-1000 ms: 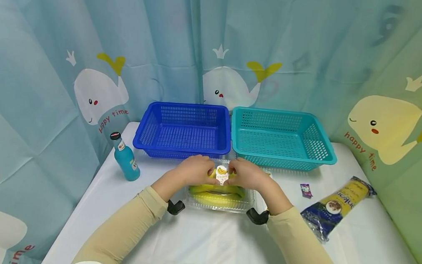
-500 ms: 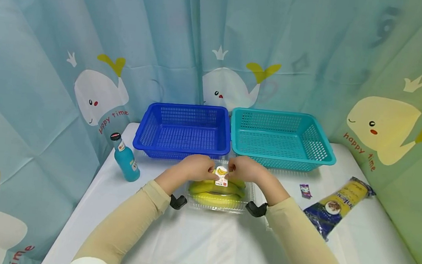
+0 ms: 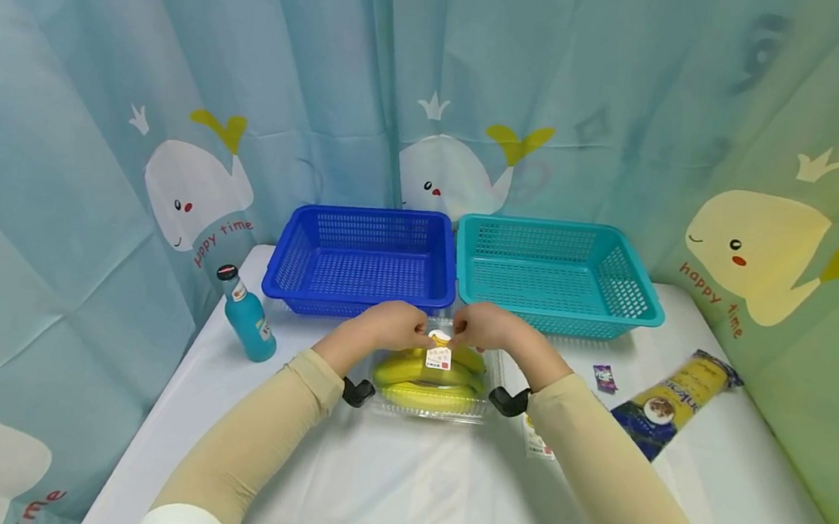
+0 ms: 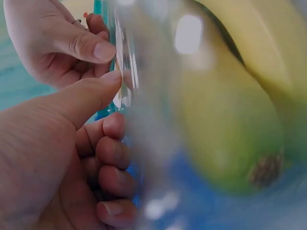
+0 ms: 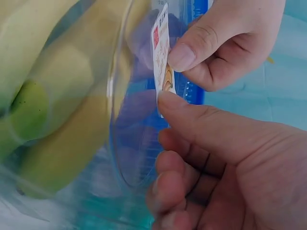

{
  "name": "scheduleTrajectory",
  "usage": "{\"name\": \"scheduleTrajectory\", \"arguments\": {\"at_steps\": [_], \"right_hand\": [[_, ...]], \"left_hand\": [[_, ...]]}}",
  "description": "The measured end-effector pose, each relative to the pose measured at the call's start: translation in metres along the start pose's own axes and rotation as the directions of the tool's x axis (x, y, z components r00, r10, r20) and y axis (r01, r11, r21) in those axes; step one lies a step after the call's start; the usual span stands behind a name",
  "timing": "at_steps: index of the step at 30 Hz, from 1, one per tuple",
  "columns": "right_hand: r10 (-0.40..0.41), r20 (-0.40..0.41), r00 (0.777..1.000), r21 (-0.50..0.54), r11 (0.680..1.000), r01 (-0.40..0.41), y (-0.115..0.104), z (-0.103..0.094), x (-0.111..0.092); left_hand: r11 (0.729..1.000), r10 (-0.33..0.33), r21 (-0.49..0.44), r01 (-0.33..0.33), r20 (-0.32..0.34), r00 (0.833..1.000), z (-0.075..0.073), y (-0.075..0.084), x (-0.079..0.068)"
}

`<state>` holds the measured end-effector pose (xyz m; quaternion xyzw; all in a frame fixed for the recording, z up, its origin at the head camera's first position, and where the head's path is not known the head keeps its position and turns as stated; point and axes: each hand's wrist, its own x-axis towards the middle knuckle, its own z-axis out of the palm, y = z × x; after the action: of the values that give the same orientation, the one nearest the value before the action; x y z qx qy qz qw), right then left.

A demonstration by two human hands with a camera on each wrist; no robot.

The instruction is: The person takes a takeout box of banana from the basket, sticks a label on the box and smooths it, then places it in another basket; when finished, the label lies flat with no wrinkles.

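A clear plastic box (image 3: 385,400) with bananas (image 3: 432,380) inside lies on the table in front of me. At its far side is a white banana label (image 3: 439,357), its picture end foreshortened. My left hand (image 3: 395,326) holds the label's left edge, thumb tip against it and the other fingers curled. At the opposite edge, my right hand (image 3: 484,330) has its thumb tip on the label (image 5: 162,52), fingers curled below. In the left wrist view, both thumb tips meet the label's edge close together. What the fingertips touch behind the label is partly hidden.
A blue basket (image 3: 284,283) and a teal basket (image 3: 647,315) stand behind the box. To the left is a blue bottle (image 3: 249,322). On the right lie a small purple packet (image 3: 604,378), a yellow-and-blue bag (image 3: 665,408) and another label (image 3: 537,443) beside my right forearm.
Both thumbs have shifted up the label, away from me. The label's lower printed part now shows, and its banana picture looks more foreshortened. More of the second label by my right forearm is visible.
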<state>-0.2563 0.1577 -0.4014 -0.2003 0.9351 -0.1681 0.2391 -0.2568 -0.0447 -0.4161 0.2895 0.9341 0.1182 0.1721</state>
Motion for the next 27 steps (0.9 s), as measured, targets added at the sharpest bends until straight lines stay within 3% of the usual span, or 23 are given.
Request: {"name": "scheduleTrajectory", "arguments": {"at_steps": [8,17,27], "right_hand": [[0.028,-0.040,0.999,0.050,0.998,-0.026,0.004,0.002,0.007],[0.050,-0.095,0.994,0.064,0.997,-0.044,0.004,0.004,0.010],[0.063,-0.105,0.992,0.038,0.997,-0.059,0.005,0.006,0.015]], "left_hand": [[1.000,-0.009,0.030,0.009,-0.014,1.000,-0.002,0.002,0.003],[0.997,-0.058,0.037,0.060,-0.073,0.996,0.001,0.006,0.008],[0.993,-0.097,0.060,0.101,-0.057,0.994,0.001,0.008,0.011]]}}
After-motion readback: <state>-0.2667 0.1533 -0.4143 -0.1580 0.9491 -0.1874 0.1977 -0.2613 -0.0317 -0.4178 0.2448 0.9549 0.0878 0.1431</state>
